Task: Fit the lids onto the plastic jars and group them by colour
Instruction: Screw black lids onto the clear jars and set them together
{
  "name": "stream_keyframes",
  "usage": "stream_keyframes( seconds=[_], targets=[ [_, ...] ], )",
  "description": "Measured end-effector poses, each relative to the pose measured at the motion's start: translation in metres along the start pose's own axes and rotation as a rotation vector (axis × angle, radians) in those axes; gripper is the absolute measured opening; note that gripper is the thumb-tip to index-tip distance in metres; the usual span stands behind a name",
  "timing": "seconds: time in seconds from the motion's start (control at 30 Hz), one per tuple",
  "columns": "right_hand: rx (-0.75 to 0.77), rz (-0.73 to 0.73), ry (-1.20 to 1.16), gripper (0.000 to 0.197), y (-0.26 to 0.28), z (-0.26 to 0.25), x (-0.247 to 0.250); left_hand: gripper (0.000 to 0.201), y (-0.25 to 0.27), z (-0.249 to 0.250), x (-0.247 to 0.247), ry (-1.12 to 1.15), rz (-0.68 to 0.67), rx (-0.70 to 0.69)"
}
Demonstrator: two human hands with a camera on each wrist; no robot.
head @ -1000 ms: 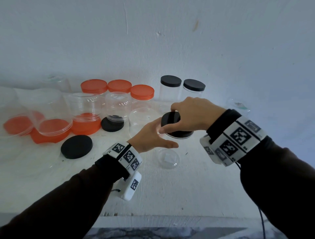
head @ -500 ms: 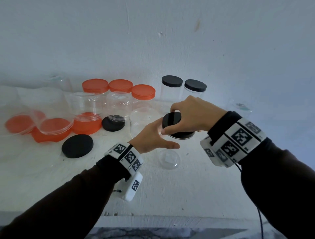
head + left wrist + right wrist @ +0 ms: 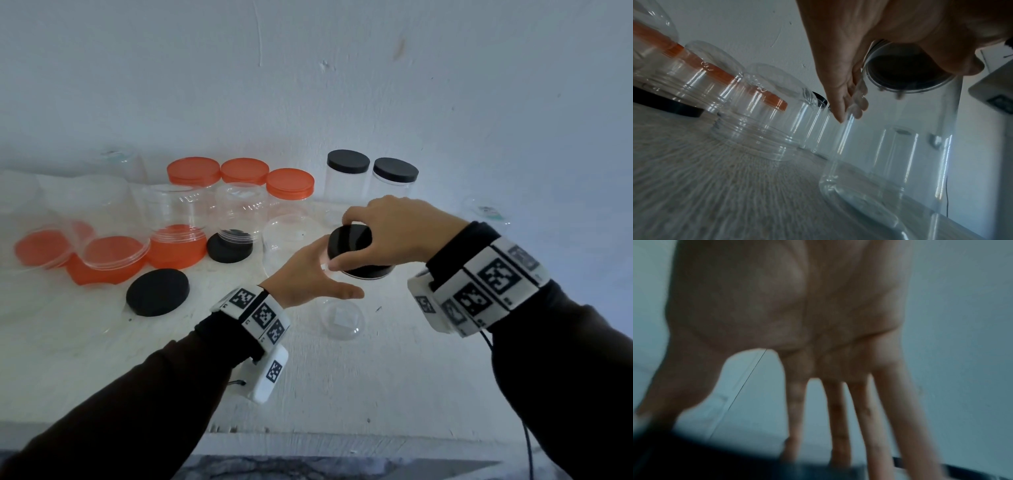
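A clear plastic jar point(image 3: 344, 317) stands upright on the white table, also seen as the clear plastic jar point(image 3: 900, 154) in the left wrist view. My left hand point(image 3: 308, 274) wraps its fingers and thumb around the jar's upper wall. A black lid point(image 3: 356, 250) sits on the jar's mouth, and my right hand point(image 3: 387, 233) grips it from above by the rim. The right wrist view shows my fingers point(image 3: 838, 426) reaching down onto the dark lid point(image 3: 715, 462), blurred. Two black-lidded jars point(image 3: 371, 181) stand at the back. Three orange-lidded jars point(image 3: 243, 174) stand left of them.
Several lidless jars stand inverted on orange lids point(image 3: 113, 260) at the left, one on a black lid point(image 3: 229, 248). A loose black lid point(image 3: 157, 291) lies nearer. Another inverted clear jar point(image 3: 291, 236) sits just left of my hands. The table's front edge point(image 3: 308, 442) runs below my arms.
My right hand has shifted slightly on the black lid, its fingers moving round the rim. The left hand keeps its hold on the jar; nothing else has moved.
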State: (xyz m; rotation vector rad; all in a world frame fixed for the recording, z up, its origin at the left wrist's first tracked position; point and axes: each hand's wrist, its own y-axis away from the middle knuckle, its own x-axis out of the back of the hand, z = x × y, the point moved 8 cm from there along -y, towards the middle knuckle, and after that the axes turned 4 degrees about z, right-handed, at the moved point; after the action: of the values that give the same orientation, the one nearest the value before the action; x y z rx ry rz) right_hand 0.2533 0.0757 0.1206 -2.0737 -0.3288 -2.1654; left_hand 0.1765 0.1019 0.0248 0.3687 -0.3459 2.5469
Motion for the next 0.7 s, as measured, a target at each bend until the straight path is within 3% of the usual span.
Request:
stream_keyframes(
  seconds=[0.1, 0.17, 0.27, 0.37, 0.43, 0.53, 0.6, 0.7],
  targets=[
    [0.131, -0.239, -0.164, 0.071, 0.007, -0.007, -0.005, 0.077, -0.001, 0.001, 0.001, -0.048, 0.006, -0.010],
    [0.137, -0.208, -0.194, 0.068, 0.006, -0.007, -0.003, 0.075, -0.001, 0.002, 0.000, -0.056, 0.006, -0.015],
    [0.043, -0.047, -0.099, 0.058, 0.000, -0.006, -0.003, 0.078, -0.001, 0.001, 0.000, -0.029, 0.018, -0.011],
    [-0.015, 0.077, -0.012, 0.062, -0.003, -0.008, 0.000, 0.086, 0.000, 0.000, 0.000, -0.017, 0.009, -0.001],
    [0.005, 0.004, 0.010, 0.066, -0.002, -0.005, 0.000, 0.076, 0.000, 0.001, 0.000, -0.021, 0.008, 0.003],
    [0.123, -0.252, -0.151, 0.071, 0.007, -0.008, -0.005, 0.073, 0.000, 0.002, 0.000, -0.037, 0.010, -0.005],
    [0.164, -0.239, -0.178, 0.070, 0.008, -0.009, 0.000, 0.077, 0.000, 0.002, -0.001, -0.036, 0.006, -0.004],
    [0.097, -0.101, -0.173, 0.063, 0.005, -0.006, 0.005, 0.075, 0.000, 0.002, -0.001, -0.018, 0.004, -0.005]
  ],
)
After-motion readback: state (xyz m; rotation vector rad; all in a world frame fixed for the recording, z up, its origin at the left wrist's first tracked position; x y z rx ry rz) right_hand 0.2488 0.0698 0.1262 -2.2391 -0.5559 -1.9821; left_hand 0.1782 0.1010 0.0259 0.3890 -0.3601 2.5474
